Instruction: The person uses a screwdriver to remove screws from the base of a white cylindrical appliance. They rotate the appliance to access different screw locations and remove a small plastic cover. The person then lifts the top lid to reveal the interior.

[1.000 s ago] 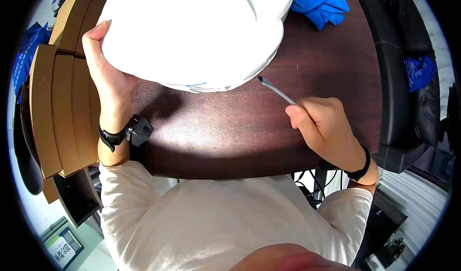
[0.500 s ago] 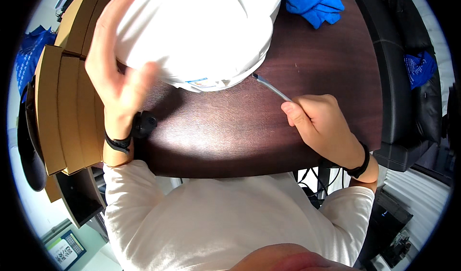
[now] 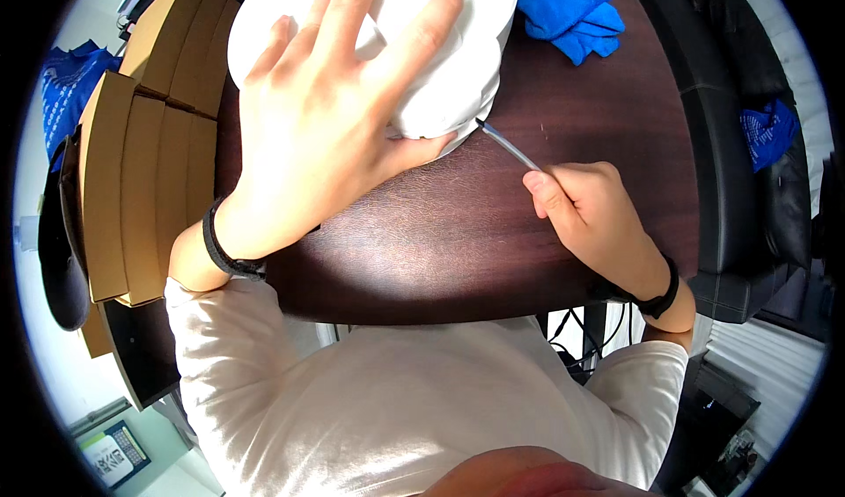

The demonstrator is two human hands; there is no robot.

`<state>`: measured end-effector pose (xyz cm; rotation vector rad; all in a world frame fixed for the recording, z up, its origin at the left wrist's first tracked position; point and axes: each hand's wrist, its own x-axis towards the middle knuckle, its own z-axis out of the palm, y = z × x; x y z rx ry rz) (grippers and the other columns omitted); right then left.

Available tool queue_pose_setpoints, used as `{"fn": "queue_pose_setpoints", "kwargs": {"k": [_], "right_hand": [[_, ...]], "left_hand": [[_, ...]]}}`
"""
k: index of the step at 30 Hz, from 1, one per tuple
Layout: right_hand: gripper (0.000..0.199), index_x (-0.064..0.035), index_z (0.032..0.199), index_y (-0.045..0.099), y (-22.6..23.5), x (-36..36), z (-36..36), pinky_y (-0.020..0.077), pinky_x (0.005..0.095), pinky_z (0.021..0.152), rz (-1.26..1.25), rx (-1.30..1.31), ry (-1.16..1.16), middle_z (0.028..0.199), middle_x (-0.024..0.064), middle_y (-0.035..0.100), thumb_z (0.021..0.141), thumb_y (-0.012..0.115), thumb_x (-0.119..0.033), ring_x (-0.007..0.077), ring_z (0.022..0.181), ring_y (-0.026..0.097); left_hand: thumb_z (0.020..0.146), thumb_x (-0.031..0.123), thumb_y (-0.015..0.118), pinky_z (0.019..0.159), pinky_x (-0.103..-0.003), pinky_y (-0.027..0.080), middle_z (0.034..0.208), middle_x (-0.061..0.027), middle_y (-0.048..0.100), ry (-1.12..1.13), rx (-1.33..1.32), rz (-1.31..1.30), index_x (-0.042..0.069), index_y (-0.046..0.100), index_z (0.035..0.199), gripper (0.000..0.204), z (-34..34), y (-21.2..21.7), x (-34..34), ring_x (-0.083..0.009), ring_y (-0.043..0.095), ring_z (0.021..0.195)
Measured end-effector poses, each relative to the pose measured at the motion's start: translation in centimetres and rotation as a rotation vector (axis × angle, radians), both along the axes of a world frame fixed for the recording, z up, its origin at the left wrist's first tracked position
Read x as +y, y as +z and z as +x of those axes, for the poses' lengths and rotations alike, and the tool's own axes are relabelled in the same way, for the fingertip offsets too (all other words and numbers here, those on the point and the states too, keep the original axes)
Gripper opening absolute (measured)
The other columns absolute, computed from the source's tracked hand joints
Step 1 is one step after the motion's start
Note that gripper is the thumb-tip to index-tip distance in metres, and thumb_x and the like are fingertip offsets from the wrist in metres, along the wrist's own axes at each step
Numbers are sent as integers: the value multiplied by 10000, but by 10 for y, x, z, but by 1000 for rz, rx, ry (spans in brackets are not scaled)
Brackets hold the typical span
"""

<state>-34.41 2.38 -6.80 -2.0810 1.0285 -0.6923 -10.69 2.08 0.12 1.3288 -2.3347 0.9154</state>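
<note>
A large white round object (image 3: 458,66), like a dome or lamp shade, rests on the dark brown table (image 3: 458,250) at the far side. My left hand (image 3: 326,118) lies flat on top of it with the fingers spread. My right hand (image 3: 590,211) grips a thin grey tool (image 3: 509,147) like a pen; its tip touches the lower rim of the white object.
Several flat cardboard boxes (image 3: 141,171) stand on edge along the table's left side. A blue cloth (image 3: 568,8) lies at the far right of the table. A black chair (image 3: 748,171) stands to the right, and cables hang under the table's near edge.
My left hand has moved from the white object's left rim up onto its top and now looms larger in view. The right hand with the tool has stayed in place.
</note>
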Motion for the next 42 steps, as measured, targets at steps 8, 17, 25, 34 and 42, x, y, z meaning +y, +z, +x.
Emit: {"fn": "queue_pose_setpoints", "kwargs": {"k": [8, 17, 25, 34, 42], "right_hand": [[413, 10, 583, 473, 17, 7, -7, 309, 404, 430, -38, -18, 24, 526, 190, 446, 906, 577, -226, 362, 448, 429], [413, 7, 586, 495, 57, 2, -7, 305, 401, 426, -136, 64, 39, 519, 184, 450, 911, 569, -238, 341, 440, 441], [443, 33, 572, 502, 68, -2, 5, 283, 403, 416, 15, 41, 31, 479, 194, 429, 926, 548, -228, 340, 397, 409], [499, 43, 556, 484, 81, 6, 2, 274, 409, 426, 102, 128, 36, 479, 204, 391, 951, 499, -263, 337, 396, 359], [512, 47, 556, 475, 75, 13, 0, 282, 401, 422, 151, 110, 23, 473, 201, 382, 952, 496, -276, 302, 381, 363]], "left_hand": [[501, 394, 799, 797, -378, 553, 1291, -169, 533, -98, 321, 10, 186, 619, 1205, 756, 11, 6, -10, -308, 657, 961], [490, 386, 804, 812, -380, 538, 1240, -205, 566, -167, 463, 37, 103, 637, 1181, 765, 5, 20, -2, -308, 650, 986], [472, 385, 795, 772, -366, 548, 1202, -183, 594, -132, 485, -6, 127, 650, 1166, 755, 4, 18, -4, -290, 667, 931], [474, 392, 792, 756, -358, 557, 1203, -158, 599, -106, 483, -36, 143, 653, 1159, 741, -2, 16, 2, -287, 677, 902], [485, 418, 793, 740, -358, 565, 1205, -162, 597, -131, 462, -81, 165, 657, 1153, 727, -2, 11, 6, -286, 681, 890]]}}
